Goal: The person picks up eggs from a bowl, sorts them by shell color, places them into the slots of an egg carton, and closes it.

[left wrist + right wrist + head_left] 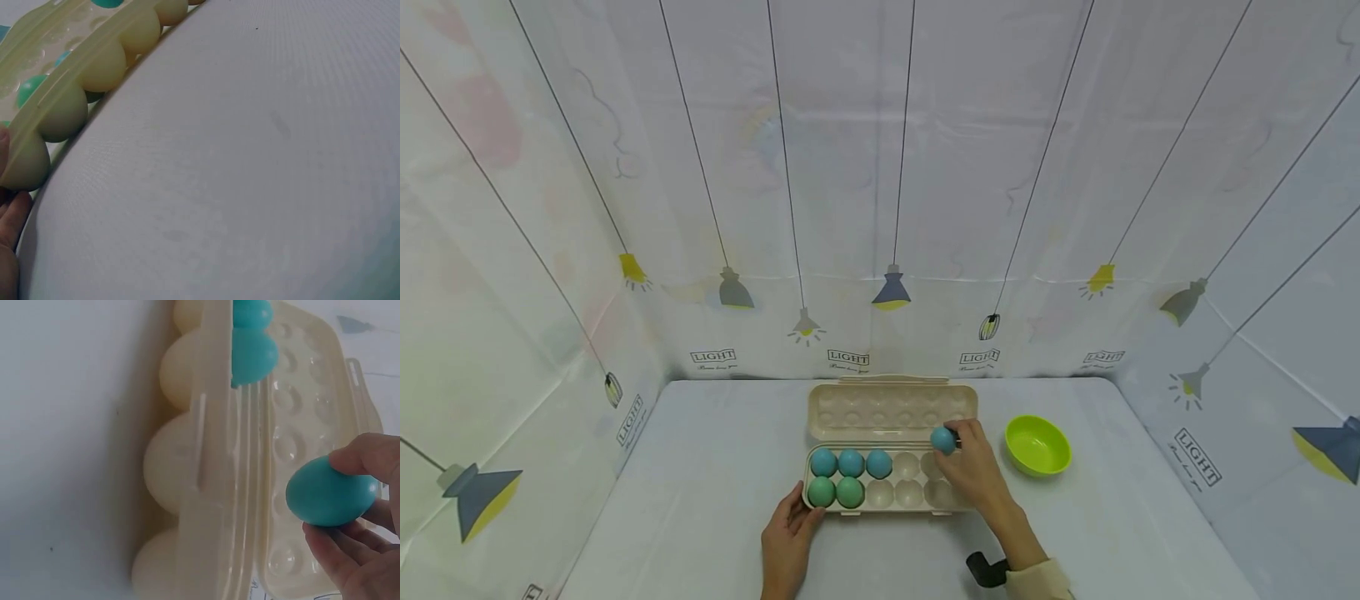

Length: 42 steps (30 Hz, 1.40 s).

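Note:
A beige egg carton (908, 497) lies on the table with its lid (891, 410) folded back. Three blue eggs (851, 462) fill the left of its back row, and two green eggs (836, 492) sit in the front row at the same end. My right hand (972, 467) pinches another blue egg (331, 491) between thumb and fingers, above the carton's right half near the lid. My left hand (790, 533) grips the carton's front left corner, fingers along the end and thumb at the front. Only part of that hand shows in the left wrist view.
To the right of the carton stands a bright green bowl (1037, 447). A black wrist mount (987, 570) is beside my right forearm, near the beige sleeve (1040, 581). White curtains printed with hanging lamps (891, 287) enclose the back and sides of the white table (722, 450).

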Each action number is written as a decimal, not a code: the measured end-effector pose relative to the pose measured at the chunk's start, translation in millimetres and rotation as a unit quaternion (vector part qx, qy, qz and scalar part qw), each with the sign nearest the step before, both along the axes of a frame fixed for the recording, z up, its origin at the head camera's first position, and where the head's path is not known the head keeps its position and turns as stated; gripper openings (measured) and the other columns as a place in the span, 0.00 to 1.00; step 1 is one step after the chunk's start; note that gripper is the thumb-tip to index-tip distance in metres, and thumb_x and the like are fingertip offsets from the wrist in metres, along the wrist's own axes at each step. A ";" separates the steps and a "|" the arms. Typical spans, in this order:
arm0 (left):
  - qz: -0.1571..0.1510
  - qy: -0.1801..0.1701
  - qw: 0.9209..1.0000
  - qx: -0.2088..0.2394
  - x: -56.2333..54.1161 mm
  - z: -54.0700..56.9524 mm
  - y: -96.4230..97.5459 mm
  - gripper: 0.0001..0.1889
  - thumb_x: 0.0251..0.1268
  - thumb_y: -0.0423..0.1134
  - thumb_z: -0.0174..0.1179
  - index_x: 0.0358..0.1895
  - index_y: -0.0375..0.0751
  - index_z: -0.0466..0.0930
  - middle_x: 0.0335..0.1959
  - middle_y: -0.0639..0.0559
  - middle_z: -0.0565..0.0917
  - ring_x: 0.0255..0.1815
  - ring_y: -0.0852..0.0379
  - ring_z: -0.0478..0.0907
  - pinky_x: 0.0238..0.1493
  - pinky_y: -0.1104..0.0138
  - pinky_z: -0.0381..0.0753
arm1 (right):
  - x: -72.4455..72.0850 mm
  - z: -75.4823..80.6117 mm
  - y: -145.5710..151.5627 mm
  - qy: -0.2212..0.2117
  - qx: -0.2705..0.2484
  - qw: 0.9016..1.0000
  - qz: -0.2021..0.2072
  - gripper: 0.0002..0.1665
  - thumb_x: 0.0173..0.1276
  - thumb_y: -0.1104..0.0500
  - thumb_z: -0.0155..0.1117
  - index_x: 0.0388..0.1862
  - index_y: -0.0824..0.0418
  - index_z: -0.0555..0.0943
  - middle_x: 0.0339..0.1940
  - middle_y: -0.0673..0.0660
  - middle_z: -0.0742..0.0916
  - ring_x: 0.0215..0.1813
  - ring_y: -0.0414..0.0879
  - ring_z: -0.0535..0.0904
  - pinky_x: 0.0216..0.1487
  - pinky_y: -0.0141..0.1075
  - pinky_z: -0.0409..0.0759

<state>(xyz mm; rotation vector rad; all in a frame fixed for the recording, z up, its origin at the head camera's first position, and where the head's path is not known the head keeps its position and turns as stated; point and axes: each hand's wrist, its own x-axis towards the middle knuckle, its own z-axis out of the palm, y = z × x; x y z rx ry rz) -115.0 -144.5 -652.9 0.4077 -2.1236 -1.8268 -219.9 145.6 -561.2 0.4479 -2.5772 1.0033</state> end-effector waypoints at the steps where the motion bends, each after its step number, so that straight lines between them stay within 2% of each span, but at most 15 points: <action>1: 0.000 0.000 1.000 0.002 0.0 0.3 0.0 0.34 0.59 0.44 0.73 0.68 0.39 0.73 0.62 0.42 0.82 0.60 0.49 0.82 0.52 0.81 0.83 | 0.2 -1.4 -1.7 0.003 0.005 1.000 0.002 0.27 0.56 0.64 0.77 0.53 0.67 0.77 0.51 0.60 0.79 0.50 0.52 0.82 0.54 0.47 0.88; 10: -0.002 0.003 1.000 0.002 -0.4 -2.5 -0.4 0.34 0.59 0.44 0.72 0.68 0.39 0.73 0.63 0.40 0.81 0.60 0.47 0.82 0.52 0.81 0.83 | 6.3 -7.4 -18.7 -0.018 0.047 0.999 0.016 0.27 0.58 0.61 0.78 0.55 0.63 0.79 0.51 0.56 0.81 0.52 0.51 0.83 0.58 0.48 0.86; 17: -0.005 0.002 1.000 0.008 -0.8 -3.9 0.0 0.34 0.60 0.45 0.72 0.68 0.39 0.73 0.63 0.39 0.81 0.61 0.46 0.82 0.53 0.81 0.83 | 7.0 -15.5 -27.6 -0.024 0.051 0.998 0.029 0.28 0.56 0.63 0.79 0.55 0.64 0.79 0.50 0.56 0.83 0.52 0.51 0.84 0.57 0.46 0.87; 24: -0.011 0.016 1.000 0.010 0.5 -2.6 0.2 0.33 0.60 0.42 0.72 0.69 0.39 0.72 0.63 0.40 0.81 0.61 0.48 0.82 0.55 0.77 0.84 | 6.1 -24.1 -33.2 -0.039 0.060 0.996 0.044 0.27 0.57 0.63 0.78 0.55 0.66 0.79 0.50 0.57 0.83 0.51 0.51 0.84 0.54 0.45 0.88; 29: -0.007 0.011 1.000 -0.001 0.4 -3.3 0.6 0.34 0.61 0.44 0.72 0.69 0.38 0.72 0.62 0.39 0.81 0.60 0.46 0.82 0.54 0.77 0.85 | 4.2 -30.6 -36.6 -0.042 0.077 0.995 0.048 0.26 0.58 0.62 0.78 0.55 0.64 0.79 0.50 0.56 0.83 0.52 0.50 0.83 0.55 0.44 0.87; 34: 0.001 0.009 1.000 -0.012 -0.5 -5.7 0.9 0.34 0.60 0.46 0.72 0.68 0.37 0.73 0.61 0.37 0.82 0.59 0.45 0.83 0.53 0.76 0.86 | 6.2 -32.3 -37.8 -0.035 0.086 0.994 0.056 0.25 0.59 0.62 0.78 0.55 0.65 0.80 0.50 0.56 0.84 0.54 0.51 0.81 0.58 0.46 0.85; 42: -0.009 0.008 1.000 0.000 -0.4 -2.8 -0.7 0.34 0.61 0.46 0.71 0.69 0.38 0.72 0.62 0.38 0.81 0.60 0.45 0.82 0.54 0.75 0.85 | 6.0 -33.4 -37.5 -0.029 0.107 0.992 0.057 0.27 0.59 0.59 0.77 0.56 0.62 0.80 0.52 0.55 0.84 0.58 0.52 0.79 0.62 0.47 0.83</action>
